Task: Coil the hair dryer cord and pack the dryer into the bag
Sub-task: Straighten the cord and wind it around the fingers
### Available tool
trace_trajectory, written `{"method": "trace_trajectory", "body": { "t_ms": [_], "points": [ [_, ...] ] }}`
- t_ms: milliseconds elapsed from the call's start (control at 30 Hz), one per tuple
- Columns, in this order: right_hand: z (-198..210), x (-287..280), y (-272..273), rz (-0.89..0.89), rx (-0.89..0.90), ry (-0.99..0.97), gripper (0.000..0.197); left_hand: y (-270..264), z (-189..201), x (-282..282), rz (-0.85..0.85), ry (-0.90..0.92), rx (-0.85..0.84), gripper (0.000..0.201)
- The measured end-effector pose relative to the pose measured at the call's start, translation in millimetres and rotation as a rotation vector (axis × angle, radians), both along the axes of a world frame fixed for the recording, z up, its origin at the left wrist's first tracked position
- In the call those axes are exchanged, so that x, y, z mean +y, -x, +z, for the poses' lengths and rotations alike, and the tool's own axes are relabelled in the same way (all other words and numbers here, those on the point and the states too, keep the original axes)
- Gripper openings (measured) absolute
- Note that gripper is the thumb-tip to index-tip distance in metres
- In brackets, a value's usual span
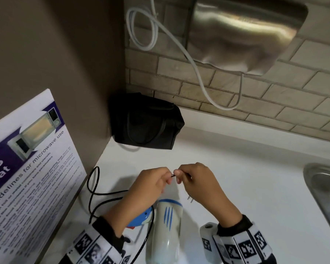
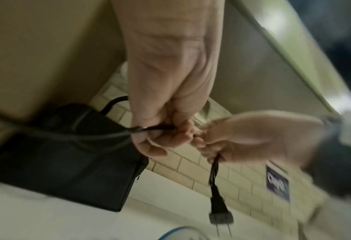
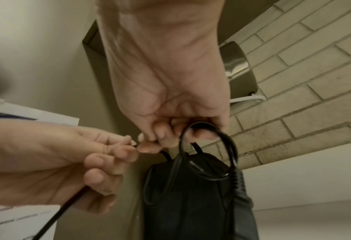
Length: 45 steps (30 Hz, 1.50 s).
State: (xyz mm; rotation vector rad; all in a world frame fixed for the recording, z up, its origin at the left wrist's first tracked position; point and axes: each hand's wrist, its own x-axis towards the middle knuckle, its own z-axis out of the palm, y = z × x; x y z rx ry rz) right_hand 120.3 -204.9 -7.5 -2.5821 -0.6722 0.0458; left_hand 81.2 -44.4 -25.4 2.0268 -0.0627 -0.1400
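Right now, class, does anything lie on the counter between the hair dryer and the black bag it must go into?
Nothing solid blocks the way. Between the white-and-blue plastic hair dryer and the black fabric bag in the corner are only both hands, left hand and right hand, pinching its thin black cord above bare white countertop.

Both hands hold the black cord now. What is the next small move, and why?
Probably the left hand feeds more cord to the right hand for another loop. Only a small loop is there; much cord lies loose beside the dryer.
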Motion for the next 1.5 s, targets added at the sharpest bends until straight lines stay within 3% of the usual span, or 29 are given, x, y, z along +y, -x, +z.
{"method": "trace_trajectory", "body": {
  "t_ms": [200, 300, 400, 500, 667, 800, 867, 1000, 1133, 1333, 1500],
  "points": [
    [-3, -12, -6, -0.015, 0.175, -0.105, 0.033, -2, 2, 31, 0.149, 0.232, -0.017, 0.028],
    [-1, -16, -2, -0.1, 0.401, -0.338, 0.037, 0, -2, 41, 0.189, 0.369, 0.02, 0.033],
    [5, -18, 4, -0.075, 0.634, -0.549, 0.038, -1, -8, 46, 0.266, 0.537, 0.08, 0.036],
    [8, -20, 9, -0.057, 0.739, -0.658, 0.039, -2, -13, 51, 0.311, 0.534, 0.076, 0.037],
    [9, -18, 9, -0.169, 0.702, -0.703, 0.037, 0, -15, 49, 0.222, 0.289, 0.006, 0.032],
    [10, -12, 9, -0.218, 0.636, -0.63, 0.037, 5, -12, 36, 0.074, 0.131, -0.005, 0.019],
    [9, -7, 11, -0.189, 0.584, -0.575, 0.028, 9, -9, 20, 0.037, 0.124, -0.017, 0.013],
    [12, -7, 16, -0.113, 0.566, -0.501, 0.008, 8, -8, 10, 0.128, 0.146, -0.092, 0.015],
    [12, -21, 15, -0.11, 0.646, -0.567, 0.026, 5, -13, 27, 0.212, 0.172, -0.07, 0.02],
    [10, -18, 19, -0.153, 0.531, -0.645, 0.02, 7, -11, 23, 0.206, 0.211, -0.045, 0.012],
    [4, -11, 22, -0.147, 0.518, -0.673, 0.019, 10, -8, 11, 0.307, 0.243, -0.153, 0.004]
  ]
}}
